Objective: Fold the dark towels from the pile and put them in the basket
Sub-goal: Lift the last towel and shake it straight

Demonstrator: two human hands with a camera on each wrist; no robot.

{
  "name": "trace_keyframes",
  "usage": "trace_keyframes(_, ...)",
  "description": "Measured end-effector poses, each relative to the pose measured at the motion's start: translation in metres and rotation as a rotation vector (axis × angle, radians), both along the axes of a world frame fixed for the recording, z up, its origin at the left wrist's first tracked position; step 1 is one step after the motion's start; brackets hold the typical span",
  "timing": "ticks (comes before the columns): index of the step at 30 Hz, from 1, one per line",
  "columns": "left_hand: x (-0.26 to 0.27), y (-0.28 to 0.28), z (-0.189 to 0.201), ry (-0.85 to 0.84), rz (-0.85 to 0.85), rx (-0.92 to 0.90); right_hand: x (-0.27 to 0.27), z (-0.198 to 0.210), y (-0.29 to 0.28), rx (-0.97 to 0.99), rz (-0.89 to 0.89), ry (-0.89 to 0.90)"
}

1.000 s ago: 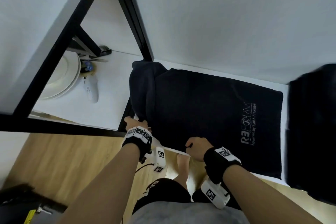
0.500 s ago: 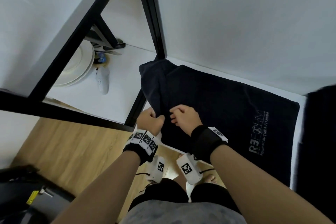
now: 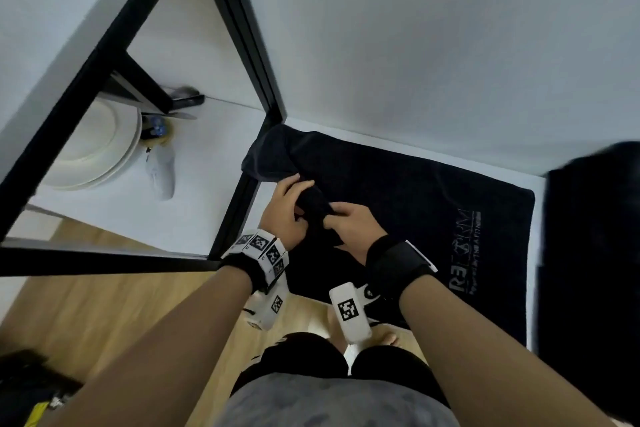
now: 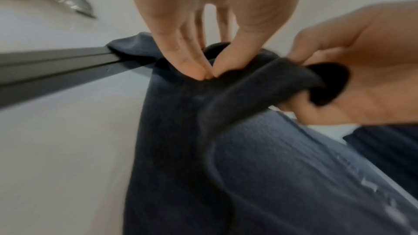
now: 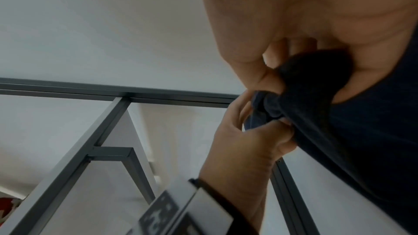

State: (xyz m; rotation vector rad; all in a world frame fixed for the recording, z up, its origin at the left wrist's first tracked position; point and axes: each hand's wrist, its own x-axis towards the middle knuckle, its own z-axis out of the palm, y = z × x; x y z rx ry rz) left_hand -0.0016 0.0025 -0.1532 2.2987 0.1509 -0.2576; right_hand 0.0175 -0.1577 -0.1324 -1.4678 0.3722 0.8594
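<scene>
One dark towel [image 3: 408, 204] spread on the white shelf [image 3: 214, 215], two hands on it, two stacked white plates [image 3: 93, 146], one white controller-like object [image 3: 161, 172] beside the plates, one more dark mass [image 3: 588, 253] at the right edge, too blurred to say if it's the towel pile or a basket

Left hand [image 3: 284, 211] and right hand [image 3: 349, 224] sit close together at the towel's near-left part, both gripping the same raised bunch of cloth; in the left wrist view the left thumb and forefinger tips [image 4: 199, 71] pinch a ridge of fabric, and the right hand [image 4: 353, 78] has fingers curled round a rolled fold. Right wrist view shows the same: right hand [image 5: 316, 42] closed on a dark wad, left hand [image 5: 253, 131] pinching it just beside

Surface is a white board in a black metal frame [image 3: 242, 35], white wall behind, light wood floor [image 3: 114, 308] below. Some blurred small items behind the plates, can't tell what

Towel lies flat except the lifted bunch and a rumpled far-left corner against the frame post. Long axis runs left to right along the wall; grey printed lettering [image 3: 464, 253] sits at its right end, reading sideways
</scene>
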Motion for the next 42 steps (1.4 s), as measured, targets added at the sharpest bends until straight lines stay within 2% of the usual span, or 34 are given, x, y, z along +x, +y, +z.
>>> trace_keyframes(3, 0.024, -0.003, -0.005, -0.002, -0.155, 0.142, 0.003, 0.007, -0.019, -0.067, 0.035, -0.009)
trace_keyframes(6, 0.05, -0.008, -0.006, -0.003, -0.128, 0.21, 0.002, 0.013, -0.041, -0.114, 0.004, 0.0)
trace_keyframes(8, 0.065, -0.013, -0.004, 0.022, -0.162, 0.365, -0.001, 0.015, -0.059, -0.132, -0.065, 0.005)
trace_keyframes(11, 0.08, -0.03, 0.0, 0.044, -0.325, 0.637, -0.01, 0.012, -0.088, -0.161, -0.158, 0.018)
trace_keyframes(13, 0.086, -0.048, 0.002, 0.036, -0.345, 0.58, -0.018, 0.006, -0.105, -0.214, -0.199, 0.021)
trace_keyframes(16, 0.097, -0.079, 0.002, 0.022, -0.337, 0.36, -0.033, -0.003, -0.128, -0.349, -0.286, 0.011)
trace_keyframes(18, 0.105, -0.101, 0.005, 0.033, -0.409, 0.33, -0.044, -0.007, -0.142, -0.433, -0.369, 0.024)
trace_keyframes(20, 0.113, -0.125, 0.011, 0.019, -0.564, 0.373, -0.058, -0.01, -0.156, -0.489, -0.472, 0.056)
trace_keyframes(23, 0.131, -0.163, 0.019, -0.02, -0.902, 0.501, -0.085, -0.014, -0.177, -0.512, -0.642, 0.086)
trace_keyframes(25, 0.15, -0.187, 0.023, -0.073, -1.029, 0.554, -0.106, -0.015, -0.189, -0.567, -0.704, 0.097)
trace_keyframes(27, 0.167, -0.211, 0.025, -0.082, -1.034, 0.525, -0.126, -0.017, -0.199, -0.605, -0.763, 0.121)
trace_keyframes(29, 0.179, -0.236, 0.026, -0.06, -0.957, 0.433, -0.142, -0.02, -0.21, -0.606, -0.814, 0.141)
trace_keyframes(33, 0.189, -0.285, 0.024, -0.069, -0.857, 0.367, -0.163, -0.026, -0.225, -0.652, -0.814, 0.153)
trace_keyframes(39, 0.18, -0.338, -0.005, -0.003, -0.688, 0.316, -0.176, -0.042, -0.235, -0.813, -0.916, 0.233)
trace_keyframes(42, 0.172, -0.355, -0.02, -0.026, -0.749, 0.364, -0.179, -0.048, -0.235, -0.83, -1.028, 0.253)
